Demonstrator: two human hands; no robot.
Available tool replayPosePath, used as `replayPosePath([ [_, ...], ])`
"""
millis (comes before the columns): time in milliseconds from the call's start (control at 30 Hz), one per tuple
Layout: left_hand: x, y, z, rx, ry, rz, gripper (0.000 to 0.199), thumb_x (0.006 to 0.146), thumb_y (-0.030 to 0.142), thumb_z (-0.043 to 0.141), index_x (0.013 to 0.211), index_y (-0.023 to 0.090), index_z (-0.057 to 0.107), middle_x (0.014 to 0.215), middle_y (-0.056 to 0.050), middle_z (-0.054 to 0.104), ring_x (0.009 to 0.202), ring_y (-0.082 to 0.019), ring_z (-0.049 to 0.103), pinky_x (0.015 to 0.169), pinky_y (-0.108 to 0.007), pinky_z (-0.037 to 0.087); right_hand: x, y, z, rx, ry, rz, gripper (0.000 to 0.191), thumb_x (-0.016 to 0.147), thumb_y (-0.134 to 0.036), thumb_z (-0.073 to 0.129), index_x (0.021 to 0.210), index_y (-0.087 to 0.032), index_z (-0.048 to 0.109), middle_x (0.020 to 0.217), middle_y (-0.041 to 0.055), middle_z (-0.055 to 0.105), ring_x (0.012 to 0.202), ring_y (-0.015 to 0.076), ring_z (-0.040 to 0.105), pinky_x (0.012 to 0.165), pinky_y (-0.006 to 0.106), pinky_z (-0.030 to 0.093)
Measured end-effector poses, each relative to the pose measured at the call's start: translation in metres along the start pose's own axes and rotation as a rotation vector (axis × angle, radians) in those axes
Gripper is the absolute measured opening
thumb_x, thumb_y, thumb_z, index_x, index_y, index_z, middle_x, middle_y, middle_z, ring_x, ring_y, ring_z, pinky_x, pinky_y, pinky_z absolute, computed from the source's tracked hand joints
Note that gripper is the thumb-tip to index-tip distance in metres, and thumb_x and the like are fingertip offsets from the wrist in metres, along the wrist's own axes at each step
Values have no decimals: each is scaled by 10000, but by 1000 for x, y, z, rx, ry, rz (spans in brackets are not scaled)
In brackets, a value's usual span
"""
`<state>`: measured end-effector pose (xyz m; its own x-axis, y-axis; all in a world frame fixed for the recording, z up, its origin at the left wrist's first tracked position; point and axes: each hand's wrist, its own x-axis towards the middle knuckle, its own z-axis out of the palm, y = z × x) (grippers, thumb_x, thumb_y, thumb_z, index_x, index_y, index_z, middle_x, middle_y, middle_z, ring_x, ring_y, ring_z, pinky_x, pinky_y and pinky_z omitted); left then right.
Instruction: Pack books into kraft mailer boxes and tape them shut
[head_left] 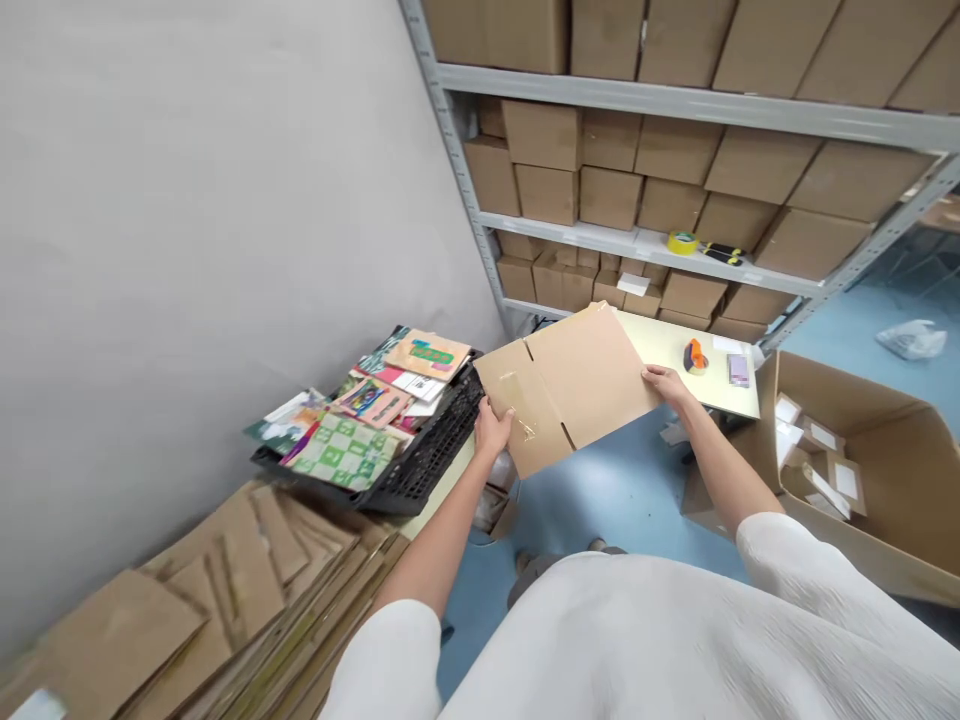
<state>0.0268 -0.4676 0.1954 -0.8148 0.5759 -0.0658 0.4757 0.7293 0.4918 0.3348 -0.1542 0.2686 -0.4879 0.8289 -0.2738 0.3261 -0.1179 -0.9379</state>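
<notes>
two hands [493, 430] [665, 384] grip carton [589, 375] edges, floor [615, 500] seemingly well below

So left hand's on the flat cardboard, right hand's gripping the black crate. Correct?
Not quite: the right hand isn't on the black crate; it grips the right edge of the flat cardboard, as the head view shows. The left hand is on the cardboard, as you said.

Two hands [492, 432], one held carton [592, 380], one crate [421, 462], one yellow tape roll [682, 248]
</notes>
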Motion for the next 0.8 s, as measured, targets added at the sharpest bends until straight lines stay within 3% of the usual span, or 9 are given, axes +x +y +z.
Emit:
replayPosePath([
  [167, 39, 48, 31, -131, -64, 23, 795, 992, 374, 662, 1677, 211, 293, 1514, -170, 682, 1368, -318, 672, 1144, -447, 514, 12, 35, -34, -278, 179, -23, 405, 845, -288, 661, 1213, -156, 763, 891, 0, 760, 817, 161, 682, 815, 255, 551],
  [300, 76, 72, 53, -101, -138, 66, 698, 994, 337, 623, 1629, 186, 376, 1504, -190, 677, 1373, -337, 663, 1115, -449, 532, 29, 58, -47, -433, 179, 69, 426, 825, -198, 617, 1228, -160, 751, 847, -4, 740, 782, 164, 670, 785, 239, 540],
  [500, 151, 108, 85, 21, -244, 193, 683, 999, 384, 593, 1629, 202, 403, 1460, -183, 707, 1342, -354, 680, 1094, -459, 523, 73, 83, -47, -573, 314, 221, 236, 837, -192, 621, 1035, -157, 745, 985, 64, 783, 924, 196, 722, 840, 249, 541],
  [667, 211, 144, 104, 152, -301, 267, 673, 1019, 392, 556, 1637, 170, 409, 1424, -220, 718, 1326, -394, 677, 1097, -509, 509, 105, 95, -39, -653, 357, 364, 235, 895, -284, 648, 1063, -155, 750, 1049, 105, 797, 966, 221, 750, 842, 259, 545],
  [800, 245, 167, 123, 216, -369, 316, 660, 1031, 371, 540, 1632, 137, 400, 1428, -240, 708, 1332, -393, 672, 1118, -502, 491, 124, 108, -38, -686, 351, 452, 286, 905, -289, 630, 1107, -135, 762, 1093, 139, 797, 1019, 246, 759, 865, 272, 552],
])
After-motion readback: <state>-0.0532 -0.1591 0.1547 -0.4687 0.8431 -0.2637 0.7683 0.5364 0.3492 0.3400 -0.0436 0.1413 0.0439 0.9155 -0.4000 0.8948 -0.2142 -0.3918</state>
